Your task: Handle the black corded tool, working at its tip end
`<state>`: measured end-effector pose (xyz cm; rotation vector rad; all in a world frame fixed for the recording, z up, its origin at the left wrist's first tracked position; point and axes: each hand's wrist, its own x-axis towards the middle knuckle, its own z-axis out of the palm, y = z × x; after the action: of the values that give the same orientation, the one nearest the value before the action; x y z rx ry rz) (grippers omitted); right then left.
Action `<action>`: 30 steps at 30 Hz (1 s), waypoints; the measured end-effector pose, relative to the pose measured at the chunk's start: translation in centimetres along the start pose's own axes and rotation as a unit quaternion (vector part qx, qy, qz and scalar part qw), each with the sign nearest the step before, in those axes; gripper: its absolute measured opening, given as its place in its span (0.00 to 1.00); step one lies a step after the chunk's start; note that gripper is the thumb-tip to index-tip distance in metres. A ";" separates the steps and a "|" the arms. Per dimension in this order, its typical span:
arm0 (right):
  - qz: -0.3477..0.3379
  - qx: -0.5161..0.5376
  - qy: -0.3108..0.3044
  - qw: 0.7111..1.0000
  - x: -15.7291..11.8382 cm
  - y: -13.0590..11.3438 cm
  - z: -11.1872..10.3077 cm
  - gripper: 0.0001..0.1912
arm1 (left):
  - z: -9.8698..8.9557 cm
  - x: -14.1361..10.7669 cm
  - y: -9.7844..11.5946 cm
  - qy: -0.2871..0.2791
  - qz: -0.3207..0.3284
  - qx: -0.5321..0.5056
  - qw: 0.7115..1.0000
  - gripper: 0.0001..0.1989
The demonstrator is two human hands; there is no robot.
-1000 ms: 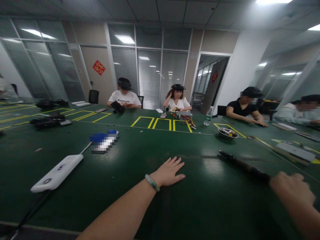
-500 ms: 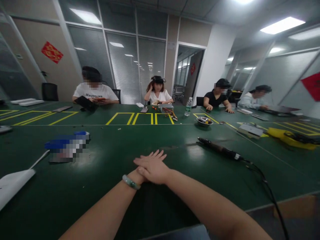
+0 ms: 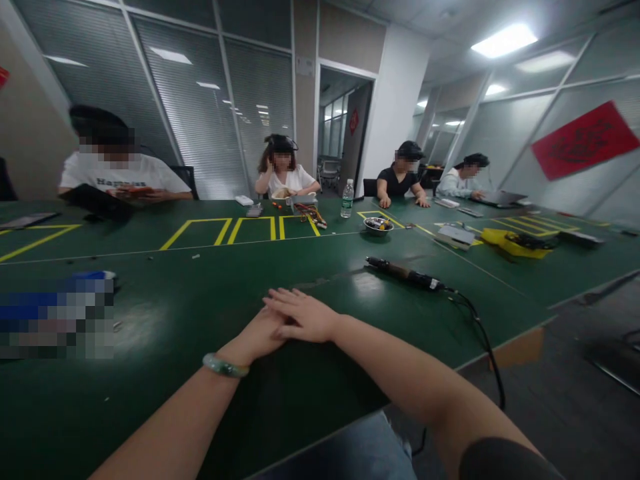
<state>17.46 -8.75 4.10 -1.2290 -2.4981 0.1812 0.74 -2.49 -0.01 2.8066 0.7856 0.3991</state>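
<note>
Now, head view. Against the frame half a second back, the view has swung right: more grey floor shows past the bench corner, and a red banner fills more of the far glass, its dark characters unreadable.

Hands stay stacked on the green workbench. The right hand lies flat over the left hand, fingers extended, palm down and empty. The left hand is mostly covered, but what shows is also flat, with nothing in it. A pale green bangle circles the left wrist.

Nearest thing: a black-handled soldering iron on the bench, ahead and right of the hands, well apart from them. Its black cord drops over the bench edge.

A blurred blue object sits at the left edge. The far person's white T-shirt reads "Ha…", the rest lost.
</note>
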 end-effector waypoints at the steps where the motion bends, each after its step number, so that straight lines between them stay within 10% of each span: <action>1: 0.026 -0.023 0.014 0.999 -1.6 1.6 -0.8 0.40 | -0.2 0.1 0.0 -0.017 0.007 -0.001 1.000 0.34; 5: 0.215 -0.169 0.104 0.956 -10.2 8.4 -4.8 0.39 | -1.0 0.3 0.1 -0.055 0.009 -0.013 0.998 0.34; 14: 0.594 -0.272 0.183 0.734 -30.3 15.6 -9.3 0.54 | -0.9 0.2 0.0 -0.060 0.008 -0.024 0.998 0.34; 22: 0.558 -0.209 0.143 0.790 -30.8 17.3 -9.7 0.35 | -0.9 0.2 -0.1 -0.055 0.012 -0.018 0.998 0.33; 30: 0.571 -0.194 0.146 0.784 -27.6 17.1 -9.4 0.25 | -0.8 0.2 0.1 -0.057 0.002 -0.024 0.998 0.35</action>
<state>49.12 -20.31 1.30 -2.5552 -1.2397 -0.2438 0.75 -2.36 0.83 2.7583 0.7371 0.2512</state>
